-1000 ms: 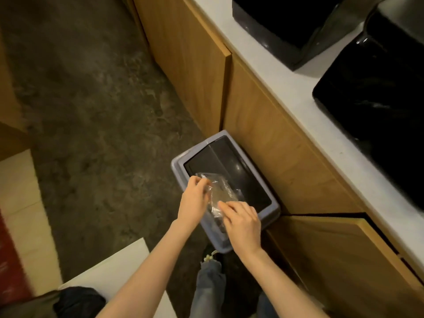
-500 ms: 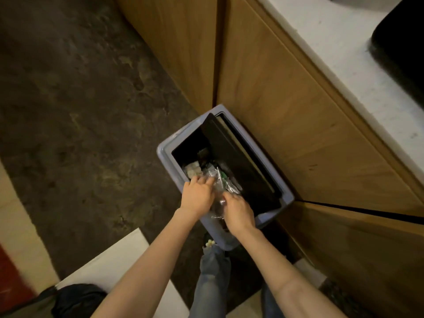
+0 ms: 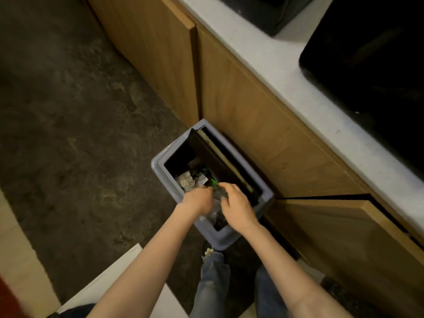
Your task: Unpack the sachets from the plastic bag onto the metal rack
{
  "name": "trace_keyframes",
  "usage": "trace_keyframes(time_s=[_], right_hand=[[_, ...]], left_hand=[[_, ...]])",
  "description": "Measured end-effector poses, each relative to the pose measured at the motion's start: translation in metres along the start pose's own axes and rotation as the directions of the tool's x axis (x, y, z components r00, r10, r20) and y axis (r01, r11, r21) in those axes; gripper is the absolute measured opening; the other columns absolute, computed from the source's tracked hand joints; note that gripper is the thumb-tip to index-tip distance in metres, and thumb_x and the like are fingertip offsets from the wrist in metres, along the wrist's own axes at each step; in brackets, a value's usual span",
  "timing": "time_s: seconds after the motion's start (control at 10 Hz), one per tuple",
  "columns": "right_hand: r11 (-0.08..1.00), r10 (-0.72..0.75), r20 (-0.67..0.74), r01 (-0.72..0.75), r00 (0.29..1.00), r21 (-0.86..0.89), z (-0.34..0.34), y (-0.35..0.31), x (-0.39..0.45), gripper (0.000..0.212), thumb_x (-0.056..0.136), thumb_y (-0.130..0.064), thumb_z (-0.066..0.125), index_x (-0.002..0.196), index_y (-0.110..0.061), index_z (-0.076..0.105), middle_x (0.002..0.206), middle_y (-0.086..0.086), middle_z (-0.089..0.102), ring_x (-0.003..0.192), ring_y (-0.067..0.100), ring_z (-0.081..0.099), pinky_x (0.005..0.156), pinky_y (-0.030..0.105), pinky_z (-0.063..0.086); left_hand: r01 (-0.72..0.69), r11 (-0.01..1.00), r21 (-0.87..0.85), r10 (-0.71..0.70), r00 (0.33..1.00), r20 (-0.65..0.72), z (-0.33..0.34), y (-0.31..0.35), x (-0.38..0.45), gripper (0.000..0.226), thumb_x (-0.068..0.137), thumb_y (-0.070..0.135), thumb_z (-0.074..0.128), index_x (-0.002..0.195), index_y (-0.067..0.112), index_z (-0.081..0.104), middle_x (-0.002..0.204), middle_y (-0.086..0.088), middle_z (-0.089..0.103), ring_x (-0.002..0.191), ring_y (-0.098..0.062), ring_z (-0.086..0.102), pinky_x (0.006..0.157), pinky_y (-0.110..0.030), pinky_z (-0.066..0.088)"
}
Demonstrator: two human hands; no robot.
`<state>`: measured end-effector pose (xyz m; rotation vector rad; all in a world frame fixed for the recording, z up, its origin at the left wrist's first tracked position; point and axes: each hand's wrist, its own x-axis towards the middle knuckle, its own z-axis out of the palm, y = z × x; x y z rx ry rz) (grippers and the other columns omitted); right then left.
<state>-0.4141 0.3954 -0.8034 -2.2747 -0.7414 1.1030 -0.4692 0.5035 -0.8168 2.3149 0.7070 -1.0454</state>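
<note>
Both hands, left hand (image 3: 199,201) and right hand (image 3: 237,206), pinch the crumpled clear plastic bag (image 3: 215,206) between them, over the open grey bin (image 3: 160,167) whose swing lid (image 3: 218,160) tips toward two o'clock, beside wooden cabinets (image 3: 252,125).

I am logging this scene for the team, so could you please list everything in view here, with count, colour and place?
Bin: one, grey-blue, on the floor against the cabinets, flap tilted open.
Plastic bag: one, clear, crumpled between both hands over the bin.
Rubbish: several pale scraps, inside the bin.
Cabinets: wooden, right of the bin.
Countertop: one, white, above the cabinets.
Floor: dark, mottled.
Left hand: grips the bag.
Right hand: grips the bag.
</note>
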Motion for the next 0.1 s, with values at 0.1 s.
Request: trace_keyframes(time_s=[0.1], right_hand=[[0.984, 0.018, -0.094, -0.001, 0.995, 0.178, -0.0431, -0.0093, -0.0252, 0.035, 0.095, -0.011, 0.042, 0.129, -0.017, 0.047, 0.124, 0.002, 0.055, 0.116, 0.017, 0.052, 0.093, 0.026, 0.042]], left_hand=[[-0.110, 0.992, -0.065, 0.113, 0.993, 0.046, -0.0431, 0.0333, -0.0294, 0.039, 0.091, 0.013, 0.042, 0.129, 0.008, 0.046, 0.127, -0.014, 0.055, 0.114, -0.029, 0.052, 0.088, -0.035, 0.042]])
